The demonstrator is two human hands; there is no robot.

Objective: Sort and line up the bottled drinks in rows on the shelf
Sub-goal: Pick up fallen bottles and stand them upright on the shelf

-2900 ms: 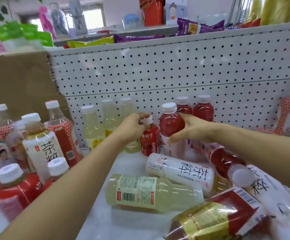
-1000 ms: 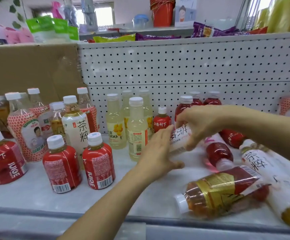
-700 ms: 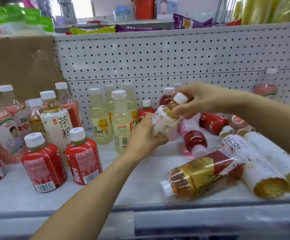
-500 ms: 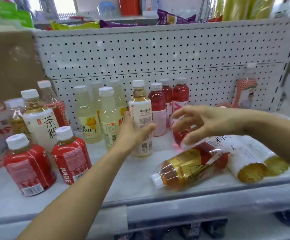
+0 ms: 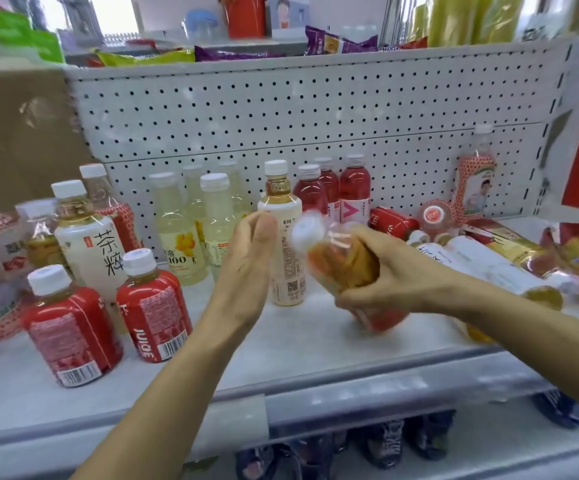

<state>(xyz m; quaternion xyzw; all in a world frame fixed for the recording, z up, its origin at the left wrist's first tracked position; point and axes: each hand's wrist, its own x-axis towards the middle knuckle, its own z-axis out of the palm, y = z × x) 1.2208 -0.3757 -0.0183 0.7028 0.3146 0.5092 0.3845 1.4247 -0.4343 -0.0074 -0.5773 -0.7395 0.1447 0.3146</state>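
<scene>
My right hand (image 5: 388, 275) grips a blurred amber bottle with a red and gold label (image 5: 336, 268), tilted with its white cap up and left, just above the white shelf (image 5: 315, 344). My left hand (image 5: 250, 261) hovers with relaxed fingers in front of an upright white-labelled tea bottle (image 5: 282, 237) and holds nothing. Pale yellow bottles (image 5: 180, 230) stand in a group to the left of it, red drink bottles (image 5: 346, 190) stand against the pegboard behind. More bottles lie on their sides at the right (image 5: 482, 261).
Two squat red juice bottles (image 5: 153, 306) stand at the front left, with a white tea bottle (image 5: 88, 237) and red-patterned bottles behind them. One patterned bottle (image 5: 476, 181) stands far right by the pegboard. The shelf's front rail (image 5: 350, 389) runs below my arms.
My right hand has picked up the amber red-and-gold bottle that lay on the shelf and raised it. My left hand has let go of the upright white tea bottle.
</scene>
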